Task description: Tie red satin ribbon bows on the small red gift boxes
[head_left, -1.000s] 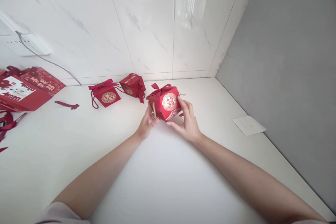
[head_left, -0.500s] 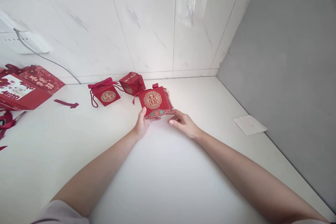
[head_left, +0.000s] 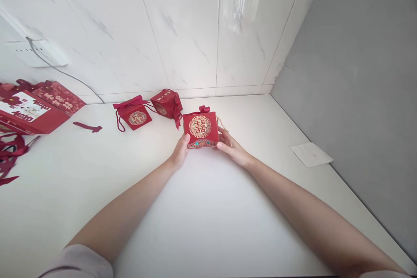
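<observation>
A red gift box [head_left: 211, 124] with a round gold double-happiness emblem and a patterned lower band is held between my two hands. My left hand [head_left: 181, 150] grips its left side, thumb at the lower front corner. My right hand [head_left: 233, 148] grips the lower right corner, with the thumb in front and the fingers at the side. A red ribbon bow [head_left: 204, 109] sits at its top edge, and a gold twisted cord [head_left: 223, 124] hangs at its right. The fingers beneath the box are mostly hidden.
Two red boxes with ribbons, one at the left [head_left: 143, 119] and one behind [head_left: 164, 103], stand by the tiled wall. A dark red strip [head_left: 87, 127], larger red packaging [head_left: 55, 117] and loose ribbons [head_left: 13, 152] lie left. A white paper [head_left: 312, 154] lies right, near a grey panel [head_left: 368, 95].
The gift box has turned to face me more squarely and shifted slightly right. My right hand, earlier only touching its lower corner with the fingers, has closed on its right side.
</observation>
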The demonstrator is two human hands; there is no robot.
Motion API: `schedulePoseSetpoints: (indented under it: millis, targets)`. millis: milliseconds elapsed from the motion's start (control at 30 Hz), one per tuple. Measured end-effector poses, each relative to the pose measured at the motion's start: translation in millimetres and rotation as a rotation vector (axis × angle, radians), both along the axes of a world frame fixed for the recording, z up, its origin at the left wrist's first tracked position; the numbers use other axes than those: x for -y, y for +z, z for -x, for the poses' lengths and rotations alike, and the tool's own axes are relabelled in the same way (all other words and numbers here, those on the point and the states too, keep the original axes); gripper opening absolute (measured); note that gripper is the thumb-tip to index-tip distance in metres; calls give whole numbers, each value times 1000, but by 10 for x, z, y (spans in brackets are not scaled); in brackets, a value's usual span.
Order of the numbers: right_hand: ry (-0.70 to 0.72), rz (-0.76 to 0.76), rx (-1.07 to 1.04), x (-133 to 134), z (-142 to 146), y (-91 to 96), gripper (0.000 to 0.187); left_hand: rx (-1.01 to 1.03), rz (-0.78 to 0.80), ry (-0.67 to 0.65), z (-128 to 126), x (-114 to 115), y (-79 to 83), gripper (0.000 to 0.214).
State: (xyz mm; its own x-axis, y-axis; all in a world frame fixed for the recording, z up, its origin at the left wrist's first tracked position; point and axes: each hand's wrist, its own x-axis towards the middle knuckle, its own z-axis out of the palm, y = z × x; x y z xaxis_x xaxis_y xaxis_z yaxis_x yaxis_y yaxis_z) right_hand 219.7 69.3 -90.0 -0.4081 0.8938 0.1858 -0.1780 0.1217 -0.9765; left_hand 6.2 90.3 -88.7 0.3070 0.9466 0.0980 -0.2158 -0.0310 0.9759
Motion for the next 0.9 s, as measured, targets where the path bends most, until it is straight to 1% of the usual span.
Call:
schedulePoseSetpoints:
  millis: [133, 367, 667, 900]
  targets:
    - [6, -9, 13, -16, -12, -5, 90, -15, 6, -15, 15, -17, -16, 61]
    - [-10, -3, 29, -27, -12, 17, 91, -32, 1, -40, 13, -27, -20, 62]
    - [-8, -20, 55, -25, -10, 21, 90, -29, 8, -36, 16, -31, -14, 63]
    - [-11, 10, 31, -28, -13, 17, 91, -30, 4, -39, 12, -28, -14, 64]
